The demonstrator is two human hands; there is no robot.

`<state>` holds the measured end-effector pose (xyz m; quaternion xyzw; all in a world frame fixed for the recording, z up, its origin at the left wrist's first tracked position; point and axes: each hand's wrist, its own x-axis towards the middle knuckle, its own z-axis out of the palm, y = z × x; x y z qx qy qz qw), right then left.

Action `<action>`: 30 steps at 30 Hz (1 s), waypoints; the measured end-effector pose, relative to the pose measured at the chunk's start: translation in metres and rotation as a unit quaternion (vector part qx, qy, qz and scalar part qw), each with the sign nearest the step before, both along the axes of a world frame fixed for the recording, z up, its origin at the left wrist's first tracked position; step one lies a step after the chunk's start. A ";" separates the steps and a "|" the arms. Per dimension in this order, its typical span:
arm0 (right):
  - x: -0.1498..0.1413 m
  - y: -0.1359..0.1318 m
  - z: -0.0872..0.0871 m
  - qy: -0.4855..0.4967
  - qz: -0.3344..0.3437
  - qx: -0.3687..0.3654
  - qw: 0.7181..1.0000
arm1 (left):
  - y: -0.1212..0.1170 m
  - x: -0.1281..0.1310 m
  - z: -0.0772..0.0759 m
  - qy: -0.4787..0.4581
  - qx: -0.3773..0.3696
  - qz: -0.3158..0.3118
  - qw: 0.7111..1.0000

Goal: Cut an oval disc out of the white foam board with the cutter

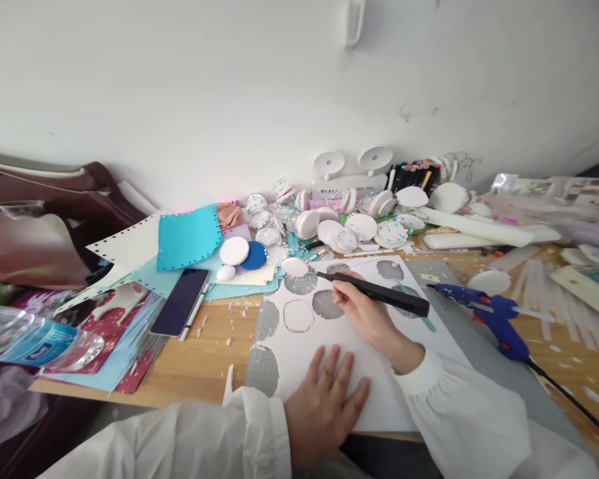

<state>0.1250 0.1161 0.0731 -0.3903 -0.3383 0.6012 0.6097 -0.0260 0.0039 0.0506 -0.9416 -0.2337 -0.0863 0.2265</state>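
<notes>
My left hand [324, 406] lies flat, fingers spread, on the near part of a white foam-like sheet [379, 399]. In my right hand [367, 316] is a black pen-shaped cutting tool [389, 294], its thin tip pointing left, close to a white oval piece [295, 267] at the sheet's far edge. I cannot tell if the tip touches anything. Several round holes in the sheet show the grey cutting mat [429, 273] beneath. A rounded outline [298, 316] marks the sheet left of my right hand.
A blue glue gun [499, 322] lies at right, near clear glue sticks [539, 293]. White discs [362, 226] are heaped along the back. At left are a phone [180, 303], coloured sheets [188, 237] and a water bottle [34, 339].
</notes>
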 end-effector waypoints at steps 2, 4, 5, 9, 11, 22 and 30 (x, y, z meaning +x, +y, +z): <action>-0.002 -0.001 0.004 0.009 -0.002 -0.001 1.000 | -0.001 0.001 0.000 0.005 -0.001 -0.001 1.000; -0.003 -0.002 0.008 0.013 -0.001 -0.002 1.000 | -0.001 0.001 0.001 0.002 0.001 -0.003 1.000; -0.002 -0.002 0.010 0.013 0.001 -0.003 1.000 | -0.001 0.002 0.001 0.000 0.001 -0.003 1.000; 0.003 0.000 0.014 0.008 0.011 -0.008 1.000 | -0.002 0.002 0.004 -0.001 -0.006 0.007 1.000; 0.006 0.002 0.016 0.002 0.022 -0.010 1.000 | -0.002 0.003 0.004 0.000 -0.010 0.006 1.000; 0.005 0.025 0.009 -0.071 0.063 -0.016 0.995 | 0.004 -0.006 0.010 -0.007 -0.056 -0.013 0.998; -0.011 0.029 0.003 -0.153 0.053 -0.038 0.986 | 0.014 -0.005 -0.029 -0.181 -0.032 -0.032 0.982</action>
